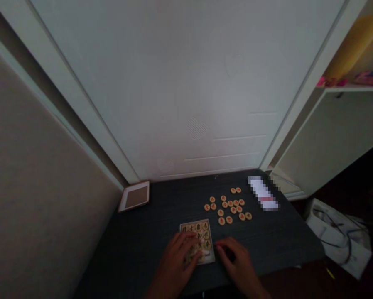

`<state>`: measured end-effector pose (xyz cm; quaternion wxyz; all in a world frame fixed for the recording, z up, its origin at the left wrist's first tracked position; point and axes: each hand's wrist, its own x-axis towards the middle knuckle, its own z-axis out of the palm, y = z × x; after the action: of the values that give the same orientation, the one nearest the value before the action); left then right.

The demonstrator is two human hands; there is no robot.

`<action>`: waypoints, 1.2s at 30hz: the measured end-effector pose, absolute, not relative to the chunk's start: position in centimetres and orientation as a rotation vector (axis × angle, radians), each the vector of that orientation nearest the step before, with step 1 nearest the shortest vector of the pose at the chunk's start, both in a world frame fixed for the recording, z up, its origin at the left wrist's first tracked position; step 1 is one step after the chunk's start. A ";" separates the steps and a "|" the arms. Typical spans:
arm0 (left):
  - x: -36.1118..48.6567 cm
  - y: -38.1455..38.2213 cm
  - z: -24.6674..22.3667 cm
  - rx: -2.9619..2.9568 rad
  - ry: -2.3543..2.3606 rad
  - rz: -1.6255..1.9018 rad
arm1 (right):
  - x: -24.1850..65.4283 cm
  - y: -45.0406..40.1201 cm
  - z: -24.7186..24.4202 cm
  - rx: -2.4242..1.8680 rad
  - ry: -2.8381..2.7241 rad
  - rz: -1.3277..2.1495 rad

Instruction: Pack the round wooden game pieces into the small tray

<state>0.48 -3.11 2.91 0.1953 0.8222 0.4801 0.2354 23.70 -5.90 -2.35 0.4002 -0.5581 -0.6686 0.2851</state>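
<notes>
A shallow light-edged box [212, 249] holds rows of round Chinese chess pieces [205, 235] with dark characters, near the front of the dark table. My left hand [177, 259] lies over the box's left and middle part, fingers stretched and apart, fingertips on or just above the pieces; it covers some of them. Just right of the box is my right hand [236, 259], fingers curled, with thumb and forefinger tips drawn together by the box's edge. Whatever may be between those tips is hidden. Loose Chinese chess pieces [225, 204], mostly red-marked, lie scattered beyond the box.
A framed brown board [137, 197] lies at the table's back left. A blurred white item [263, 194] rests at the back right. A white panel [186, 83] rises behind the dark table [136, 245]. A white box with cables [339, 238] stands beyond the right edge.
</notes>
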 end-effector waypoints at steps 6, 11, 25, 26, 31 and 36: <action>-1.8 -4.0 -0.1 2.228 1.499 0.760 | 29.9 -4.4 -2.6 -1.558 -1.590 0.403; -1.2 -4.6 -1.9 2.180 1.499 0.749 | 35.2 -1.8 -2.9 -1.656 -1.620 0.185; -0.6 -4.1 -2.6 2.317 1.518 0.744 | 37.0 -0.1 -5.4 -1.614 -1.738 0.119; -0.5 -4.0 -2.5 2.354 1.508 0.738 | 37.0 -0.2 -5.6 -1.609 -1.742 0.122; 0.3 -3.6 -0.9 2.554 1.397 0.630 | 36.9 -0.1 -5.7 -1.598 -1.723 0.155; 1.9 -2.2 0.9 2.584 1.313 0.619 | 36.6 -0.4 -4.8 -1.600 -1.620 0.185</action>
<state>1.87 -2.19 0.90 0.0886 0.8684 0.4413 0.2079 36.60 -0.41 -4.76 0.4155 -0.6370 -0.6451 0.0737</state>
